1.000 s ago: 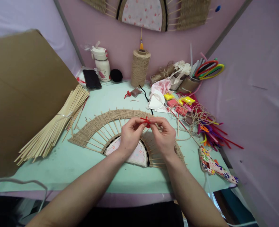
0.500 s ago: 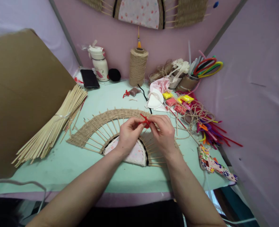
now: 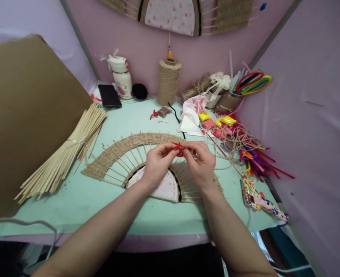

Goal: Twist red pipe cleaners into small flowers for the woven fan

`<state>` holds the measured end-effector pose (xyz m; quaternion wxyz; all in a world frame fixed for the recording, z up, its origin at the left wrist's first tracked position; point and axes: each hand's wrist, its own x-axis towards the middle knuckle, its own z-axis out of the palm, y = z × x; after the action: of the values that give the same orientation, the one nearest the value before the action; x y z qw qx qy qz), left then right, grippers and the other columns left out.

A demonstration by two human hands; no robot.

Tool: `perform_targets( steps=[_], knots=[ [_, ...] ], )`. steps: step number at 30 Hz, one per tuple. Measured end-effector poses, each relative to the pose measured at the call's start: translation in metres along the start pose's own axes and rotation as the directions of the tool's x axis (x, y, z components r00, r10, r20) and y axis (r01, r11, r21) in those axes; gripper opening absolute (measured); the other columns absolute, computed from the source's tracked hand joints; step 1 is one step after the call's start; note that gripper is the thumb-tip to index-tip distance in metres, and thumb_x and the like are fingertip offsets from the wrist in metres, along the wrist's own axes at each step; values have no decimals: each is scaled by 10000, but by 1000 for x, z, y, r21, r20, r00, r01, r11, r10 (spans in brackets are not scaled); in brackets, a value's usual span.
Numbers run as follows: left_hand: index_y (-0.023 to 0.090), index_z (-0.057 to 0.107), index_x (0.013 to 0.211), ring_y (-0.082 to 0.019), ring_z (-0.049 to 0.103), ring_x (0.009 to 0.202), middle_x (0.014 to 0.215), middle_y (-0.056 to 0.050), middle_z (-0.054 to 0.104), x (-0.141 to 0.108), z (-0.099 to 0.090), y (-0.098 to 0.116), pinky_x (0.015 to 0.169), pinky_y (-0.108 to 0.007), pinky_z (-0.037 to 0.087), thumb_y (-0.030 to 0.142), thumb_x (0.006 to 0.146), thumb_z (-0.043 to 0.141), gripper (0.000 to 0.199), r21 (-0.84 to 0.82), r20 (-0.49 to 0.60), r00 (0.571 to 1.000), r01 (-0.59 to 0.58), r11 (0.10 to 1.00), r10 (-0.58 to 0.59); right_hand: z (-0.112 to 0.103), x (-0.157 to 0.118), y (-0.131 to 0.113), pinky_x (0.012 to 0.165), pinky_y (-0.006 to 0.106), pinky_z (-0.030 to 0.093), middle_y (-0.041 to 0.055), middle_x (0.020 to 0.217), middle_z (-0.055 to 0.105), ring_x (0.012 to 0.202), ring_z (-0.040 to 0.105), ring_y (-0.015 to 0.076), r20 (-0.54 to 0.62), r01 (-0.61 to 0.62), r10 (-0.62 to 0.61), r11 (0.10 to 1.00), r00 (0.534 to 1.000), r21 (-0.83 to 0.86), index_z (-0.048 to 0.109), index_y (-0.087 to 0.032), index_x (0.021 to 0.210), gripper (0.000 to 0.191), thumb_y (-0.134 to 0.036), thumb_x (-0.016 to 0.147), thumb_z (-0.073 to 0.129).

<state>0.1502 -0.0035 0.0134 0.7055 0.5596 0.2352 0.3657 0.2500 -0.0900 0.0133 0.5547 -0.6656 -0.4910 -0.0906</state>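
Between the fingertips of both hands is a small red pipe cleaner [image 3: 178,149], bent into loops. My left hand [image 3: 158,161] pinches it from the left, and my right hand [image 3: 200,161] pinches its right side. Below my hands a woven fan [image 3: 135,140] of thin sticks and brown twine lies flat. At its base is a pale spotted half-round panel [image 3: 161,188] edged in black; my left hand and wrist hide part of it. Further back, another small red bent piece [image 3: 154,114] rests beside a little brown packet [image 3: 164,112].
A tied bundle of sticks [image 3: 63,154] leans at the left by a cardboard sheet [image 3: 31,115]. Behind stand a bottle [image 3: 122,79], a phone [image 3: 109,95] and a twine spool [image 3: 169,81]. At right are colourful pipe cleaners [image 3: 256,161] and a flower-patterned glue gun [image 3: 262,202].
The red pipe cleaner's upper end, which stuck up before, now lies lower and flatter between my fingers. My right hand has shifted very slightly; the fan has stayed put.
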Motion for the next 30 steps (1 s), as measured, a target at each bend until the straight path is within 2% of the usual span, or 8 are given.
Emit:
perform_targets(
  steps=[4, 12, 17, 22, 24, 27, 30],
  knots=[
    [165, 702, 769, -140, 652, 747, 770, -19, 717, 1, 0, 0, 756, -279, 511, 224, 689, 738, 106, -26, -23, 1000, -1, 1000, 1, 3, 0, -1, 737, 335, 483, 27, 849, 646, 852, 593, 184, 9, -147, 147, 981, 989, 129, 669, -226, 839, 55, -203, 841, 619],
    [171, 689, 756, -153, 655, 756, 760, -20, 716, 1, 0, -4, 781, -305, 510, 242, 672, 751, 126, -52, -67, 998, -13, 999, 9, 0, 4, 3, 676, 290, 462, 16, 817, 594, 756, 567, 154, 194, -299, 260, 932, 946, 205, 618, -199, 823, 57, -221, 841, 569],
    [178, 698, 764, -159, 659, 774, 785, -23, 721, 0, 0, -10, 787, -304, 506, 240, 688, 735, 105, 11, -49, 999, -2, 1000, 2, -3, 5, 3, 645, 272, 438, 8, 762, 589, 721, 552, 149, 225, -323, 284, 932, 932, 162, 593, -192, 763, 59, -170, 786, 544],
    [189, 714, 792, -155, 651, 786, 802, -22, 725, -2, -2, -15, 786, -288, 498, 223, 738, 693, 67, 148, -20, 997, -65, 987, 69, -4, 5, 3, 630, 268, 397, -4, 719, 583, 700, 519, 150, 220, -333, 327, 943, 919, -12, 562, -193, 693, 53, -155, 721, 538],
    [189, 719, 799, -156, 651, 791, 807, -24, 727, -2, -2, -16, 789, -287, 496, 223, 745, 687, 71, 180, -18, 996, -78, 981, 83, -5, 5, 3, 618, 268, 386, -12, 688, 581, 666, 507, 145, 242, -378, 375, 925, 895, -35, 563, -192, 684, 40, -172, 707, 539],
    [186, 722, 795, -163, 655, 794, 813, -29, 730, -2, -1, -14, 786, -291, 500, 240, 730, 707, 86, 172, -14, 998, -55, 984, 58, -7, 7, 6, 604, 267, 385, -18, 652, 588, 625, 504, 142, 327, -514, 482, 857, 813, 14, 592, -186, 697, 73, -217, 716, 529],
    [186, 721, 784, -169, 655, 802, 816, -29, 729, -2, 1, -12, 789, -299, 503, 244, 710, 727, 94, 139, 0, 1000, -25, 990, 25, -11, 9, 9, 628, 270, 401, -5, 675, 619, 657, 533, 151, 409, -618, 531, 778, 742, 112, 609, -178, 699, 107, -258, 720, 541]
  ],
)
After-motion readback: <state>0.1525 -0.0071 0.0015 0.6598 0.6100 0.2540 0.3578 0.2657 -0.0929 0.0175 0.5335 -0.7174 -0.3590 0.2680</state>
